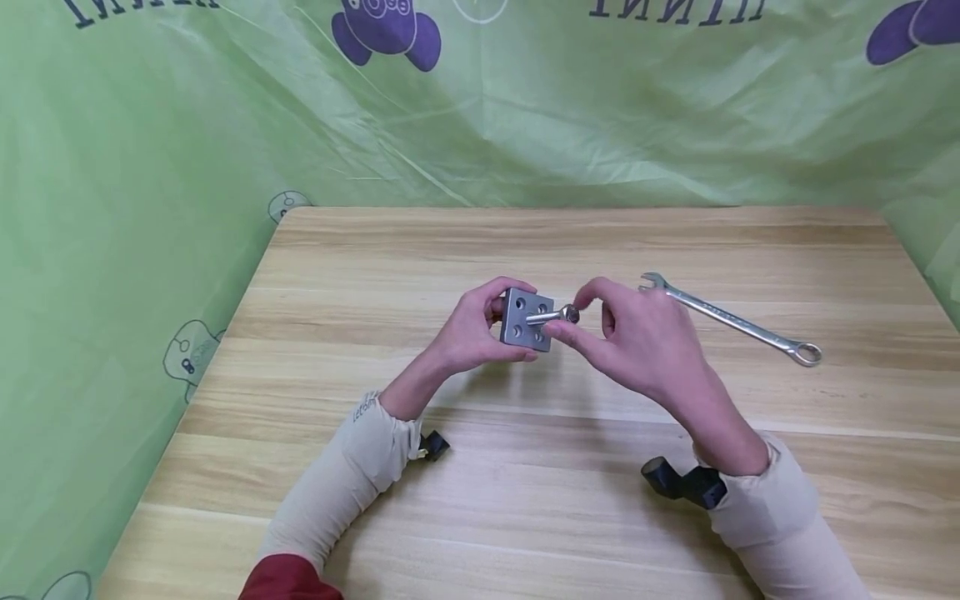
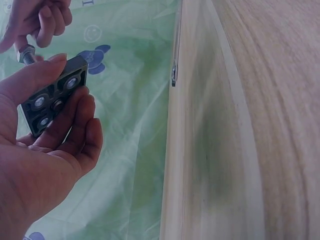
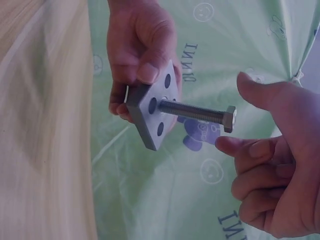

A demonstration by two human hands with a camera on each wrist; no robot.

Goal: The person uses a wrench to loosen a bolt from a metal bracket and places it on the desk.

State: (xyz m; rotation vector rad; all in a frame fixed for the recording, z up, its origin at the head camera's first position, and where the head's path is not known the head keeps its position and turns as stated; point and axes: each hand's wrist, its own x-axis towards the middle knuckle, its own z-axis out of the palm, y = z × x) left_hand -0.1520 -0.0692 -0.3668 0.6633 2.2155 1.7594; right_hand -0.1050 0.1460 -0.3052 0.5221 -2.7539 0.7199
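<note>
In the head view my left hand (image 1: 472,332) grips a small grey metal plate (image 1: 528,332) by its edges. Several holes run through the plate, and its recessed underside (image 2: 53,91) shows in the left wrist view. A long hex bolt (image 3: 194,111) stands in the middle hole, most of its threaded shank still outside the face. Around the bolt head (image 3: 229,119), my right hand (image 1: 648,343) has thumb and index finger spread apart, not pinching it. The index fingertip is very close to the head; whether it touches is unclear. The other right fingers are curled.
A combination wrench (image 1: 735,319) lies on the wooden table (image 1: 525,508), to the right beyond my right hand. Green printed cloth (image 1: 525,133) hangs behind the table and at its left side. Black mounts (image 1: 682,483) stick out from both wrists.
</note>
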